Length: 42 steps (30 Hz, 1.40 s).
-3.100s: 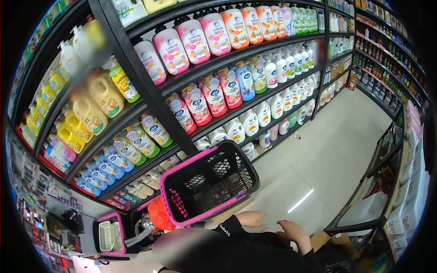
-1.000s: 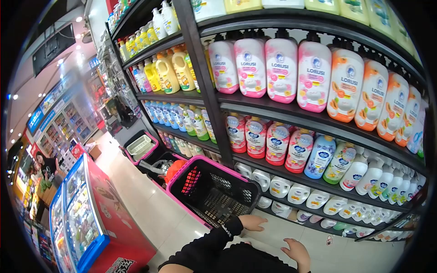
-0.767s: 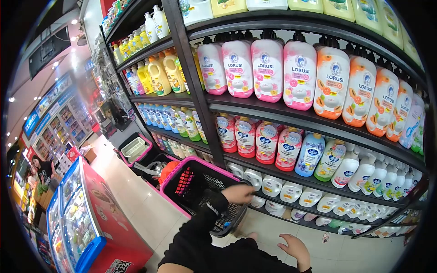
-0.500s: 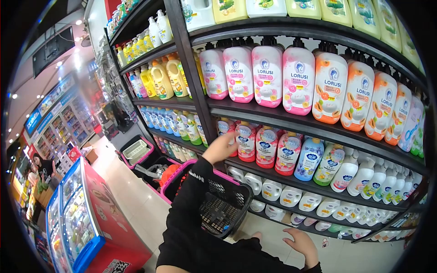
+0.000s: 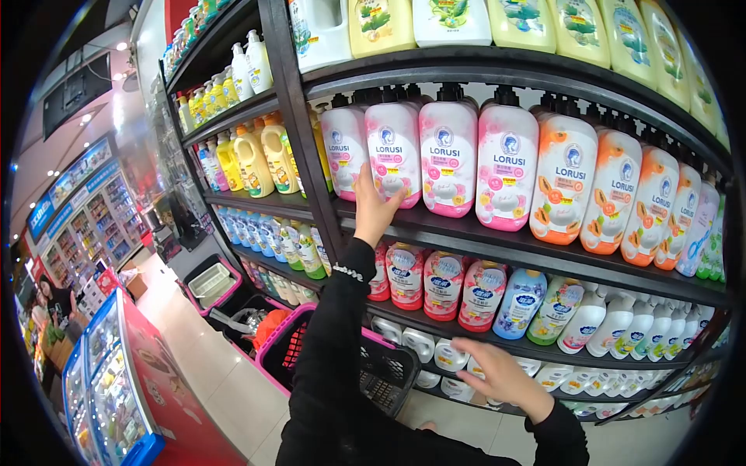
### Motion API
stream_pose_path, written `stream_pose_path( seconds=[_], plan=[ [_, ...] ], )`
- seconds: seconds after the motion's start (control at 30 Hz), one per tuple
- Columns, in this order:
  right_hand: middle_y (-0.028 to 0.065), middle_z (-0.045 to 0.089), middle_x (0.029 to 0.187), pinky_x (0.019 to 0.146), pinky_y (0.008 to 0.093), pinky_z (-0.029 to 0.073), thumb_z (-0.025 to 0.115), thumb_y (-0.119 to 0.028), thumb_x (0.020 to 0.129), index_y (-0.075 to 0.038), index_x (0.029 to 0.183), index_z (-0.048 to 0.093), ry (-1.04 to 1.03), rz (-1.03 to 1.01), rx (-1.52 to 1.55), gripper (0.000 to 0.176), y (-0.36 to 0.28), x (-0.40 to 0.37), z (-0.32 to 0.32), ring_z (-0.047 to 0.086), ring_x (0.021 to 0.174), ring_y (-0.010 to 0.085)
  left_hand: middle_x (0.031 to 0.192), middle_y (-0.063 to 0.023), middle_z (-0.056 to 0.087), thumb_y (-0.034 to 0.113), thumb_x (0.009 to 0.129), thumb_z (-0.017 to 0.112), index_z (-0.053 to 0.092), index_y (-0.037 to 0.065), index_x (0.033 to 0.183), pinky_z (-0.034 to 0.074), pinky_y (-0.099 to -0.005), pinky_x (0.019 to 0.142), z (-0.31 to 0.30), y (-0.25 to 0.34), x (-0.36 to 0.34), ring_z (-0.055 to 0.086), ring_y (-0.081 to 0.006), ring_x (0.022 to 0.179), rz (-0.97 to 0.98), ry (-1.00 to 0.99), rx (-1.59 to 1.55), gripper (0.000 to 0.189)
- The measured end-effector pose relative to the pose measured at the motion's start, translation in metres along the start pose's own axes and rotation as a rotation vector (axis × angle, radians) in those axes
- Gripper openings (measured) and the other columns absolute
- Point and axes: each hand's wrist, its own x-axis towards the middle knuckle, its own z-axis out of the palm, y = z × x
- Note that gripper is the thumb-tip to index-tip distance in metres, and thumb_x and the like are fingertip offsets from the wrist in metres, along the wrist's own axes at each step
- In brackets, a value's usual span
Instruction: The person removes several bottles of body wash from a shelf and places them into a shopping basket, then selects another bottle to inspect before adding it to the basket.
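My left hand (image 5: 378, 208) is raised to the shelf with thumb and fingers apart, over the lower part of a pink-and-white LORUSI pump bottle (image 5: 393, 147). Its fingertips lie by the gap between that bottle and the pink LORUSI bottle (image 5: 343, 147) at the row's left end. Lower down, my right hand (image 5: 503, 378) hovers in front of the shelves, fingers stretched out and holding nothing. Red-pink bottles (image 5: 443, 286) with blue labels line the shelf below my left hand.
Orange LORUSI bottles (image 5: 563, 179) continue the row rightward. A black shopping basket (image 5: 381, 377) with a pink rim stands on the floor below my left arm, beside another basket (image 5: 214, 283). A red-sided freezer (image 5: 167, 380) stands at left, with people beyond it.
My left hand has risen from the red-pink bottles to the pink LORUSI bottle on the shelf above. My right hand has also come up, closer to the lower shelves.
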Motion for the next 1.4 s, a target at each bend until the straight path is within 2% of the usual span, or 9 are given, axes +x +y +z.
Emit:
stream_pose_path(
  seconds=[0.2,0.43,0.73,0.9,1.1,1.17,1.2,1.27,1.4],
  plan=[
    [0.0181,0.047,0.113,0.085,0.0383,0.039,0.058,-0.013,0.076,0.001,0.118,0.036,0.235,-0.277,-0.185,0.049,0.003,0.106,-0.034,0.047,0.103,0.0319,0.124,-0.0248,0.027,0.020,0.062,0.072,0.016,-0.004,0.128,0.025,-0.0407,0.097,0.031,-0.012,0.010,0.028,-0.0377,0.117,0.072,0.138,0.133,0.090],
    [0.0196,0.044,0.116,0.088,0.0379,0.037,0.059,-0.012,0.073,0.002,0.119,0.036,0.464,-0.337,-0.377,0.053,0.018,0.219,-0.066,0.044,0.107,0.0331,0.127,-0.0249,0.026,0.021,0.061,0.074,0.017,-0.005,0.128,0.024,-0.0404,0.099,0.033,-0.022,0.012,0.025,-0.0367,0.120,0.045,0.106,0.016,0.092],
    [0.0259,0.045,0.109,0.086,0.0395,0.038,0.060,-0.013,0.072,0.010,0.112,0.036,0.715,-0.319,-0.755,0.052,0.031,0.328,-0.095,0.046,0.101,0.0369,0.125,-0.0265,0.032,0.022,0.063,0.073,0.017,-0.009,0.127,0.031,-0.0363,0.094,0.028,-0.027,0.010,0.035,-0.0348,0.116,-0.056,0.009,-0.134,0.090],
    [0.0259,0.048,0.103,0.083,0.0387,0.041,0.061,-0.016,0.072,0.011,0.111,0.036,0.606,-0.208,-0.864,0.054,0.027,0.340,-0.097,0.049,0.097,0.0372,0.124,-0.0271,0.034,0.026,0.070,0.068,0.017,-0.008,0.127,0.034,-0.0360,0.092,0.025,-0.035,0.012,0.039,-0.0340,0.113,-0.107,-0.031,-0.186,0.084],
    [0.0248,0.050,0.099,0.077,0.0374,0.044,0.062,-0.019,0.071,0.007,0.114,0.036,0.603,-0.144,-0.948,0.057,0.026,0.348,-0.091,0.052,0.091,0.0363,0.115,-0.0223,0.045,0.025,0.074,0.064,0.020,-0.008,0.125,0.038,-0.0317,0.085,0.011,-0.041,0.020,0.048,-0.0265,0.104,-0.239,-0.225,-0.402,0.075],
    [0.0249,0.050,0.098,0.076,0.0371,0.045,0.062,-0.020,0.071,0.005,0.116,0.036,0.579,-0.113,-0.927,0.058,0.024,0.348,-0.089,0.053,0.090,0.0362,0.087,-0.0050,0.048,0.019,0.075,0.062,0.024,-0.006,0.125,0.039,-0.0220,0.063,0.013,-0.045,0.023,0.043,-0.0088,0.069,-0.133,-0.192,-0.340,0.068],
    [0.0254,0.050,0.098,0.076,0.0368,0.045,0.062,-0.020,0.071,0.003,0.117,0.036,0.574,-0.128,-0.974,0.058,0.025,0.347,-0.089,0.053,0.089,0.0364,0.080,-0.0015,0.045,0.018,0.075,0.062,0.027,-0.006,0.124,0.036,-0.0198,0.056,0.013,-0.047,0.022,0.035,-0.0062,0.061,-0.143,-0.192,-0.405,0.065],
    [0.0209,0.051,0.094,0.068,0.0338,0.050,0.064,-0.022,0.070,-0.003,0.116,0.041,0.614,-0.155,-1.060,0.055,0.029,0.348,-0.087,0.054,0.090,0.0331,0.081,-0.0017,0.045,0.018,0.075,0.062,0.028,-0.005,0.124,0.036,-0.0199,0.056,0.015,-0.050,0.024,0.036,-0.0062,0.061,-0.144,-0.198,-0.412,0.064],
    [0.0211,0.051,0.095,0.069,0.0342,0.049,0.064,-0.023,0.070,-0.003,0.116,0.041,0.622,-0.189,-1.071,0.055,0.032,0.347,-0.087,0.053,0.091,0.0335,0.084,-0.0020,0.046,0.017,0.075,0.062,0.028,-0.005,0.124,0.037,-0.0203,0.057,0.015,-0.049,0.025,0.038,-0.0061,0.063,-0.159,-0.232,-0.496,0.063]
  ],
)
